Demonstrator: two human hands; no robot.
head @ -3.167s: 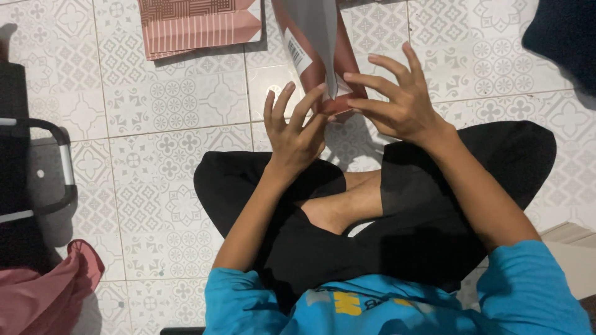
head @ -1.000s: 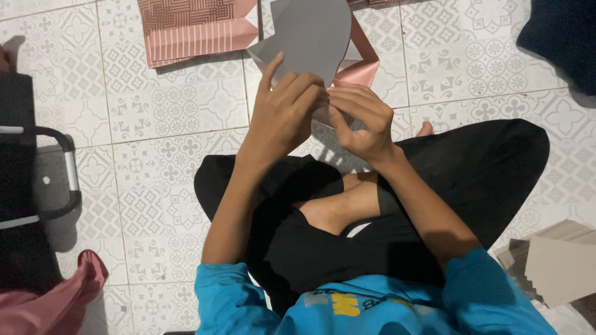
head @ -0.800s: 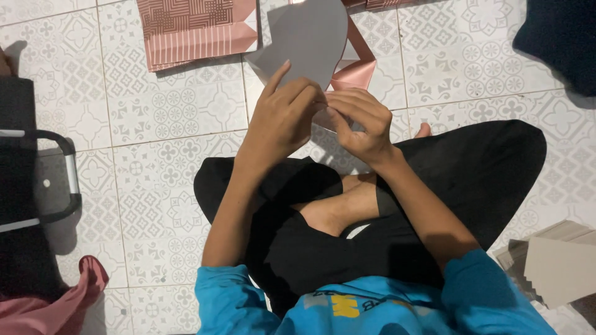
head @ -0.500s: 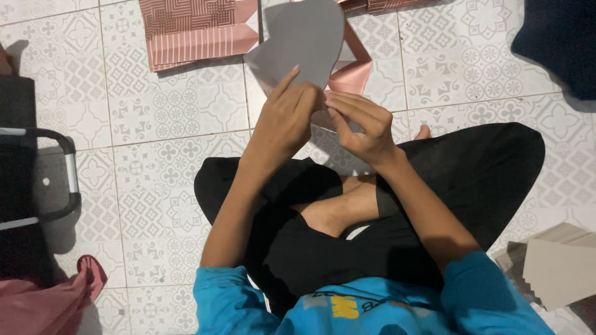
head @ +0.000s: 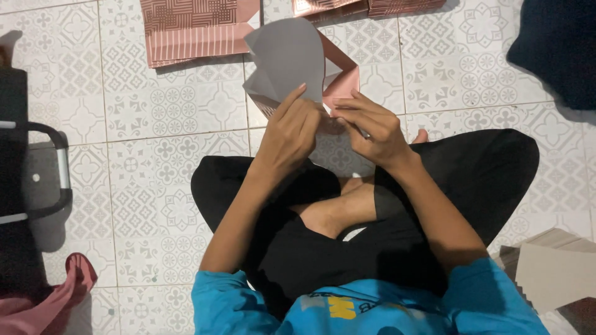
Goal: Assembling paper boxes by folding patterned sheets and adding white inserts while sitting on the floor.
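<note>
A partly folded paper bag (head: 298,62), grey inside and pink outside, is held up in the upper centre of the frame, above the crossed legs. Its lower edge is pinched by the left hand (head: 290,133), whose fingers are closed on the grey sheet with the forefinger laid along it. The same edge is gripped by the right hand (head: 372,127), its fingers curled round the pink flap. For a clean fold, the two edges are best kept aligned and the crease pressed firmly from the middle outward. A flat pink patterned sheet (head: 192,28) is seen on the tiled floor (head: 124,111) at upper left. A stack of grey card (head: 552,270) is seen at lower right.
</note>
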